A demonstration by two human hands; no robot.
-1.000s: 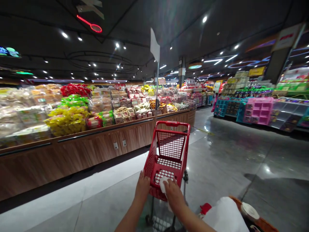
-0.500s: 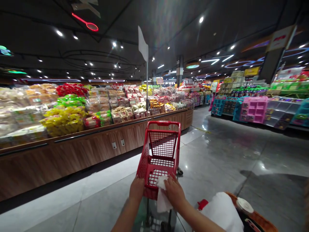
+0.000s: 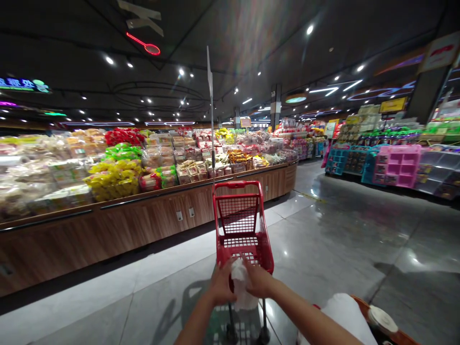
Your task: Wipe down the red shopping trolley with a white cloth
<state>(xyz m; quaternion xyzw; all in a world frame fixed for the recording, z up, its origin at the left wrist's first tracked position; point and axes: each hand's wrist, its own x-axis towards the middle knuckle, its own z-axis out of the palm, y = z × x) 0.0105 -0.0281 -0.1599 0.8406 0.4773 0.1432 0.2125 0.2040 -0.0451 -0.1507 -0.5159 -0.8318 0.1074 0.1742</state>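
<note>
A small red shopping cart [image 3: 240, 225] stands in front of me with an empty basket and a thin pole with a white flag [image 3: 209, 79] rising from it. My left hand [image 3: 220, 283] is closed around the cart's near rim. My right hand [image 3: 258, 281] is closed beside it, and a crumpled white tissue [image 3: 240, 282] sits between the two hands, pressed against the rim. A white bag [image 3: 345, 316] and an orange-rimmed item with a white lid [image 3: 381, 320] hang at my lower right.
A long wooden display counter [image 3: 143, 225] piled with packaged snacks runs along the left. Pink and blue crates and shelves [image 3: 391, 165] line the right side. Shiny grey floor [image 3: 345, 239] stretches ahead between them.
The cart has swung to face straight ahead and my view has turned slightly left. My two hands have come together at the rim around the tissue.
</note>
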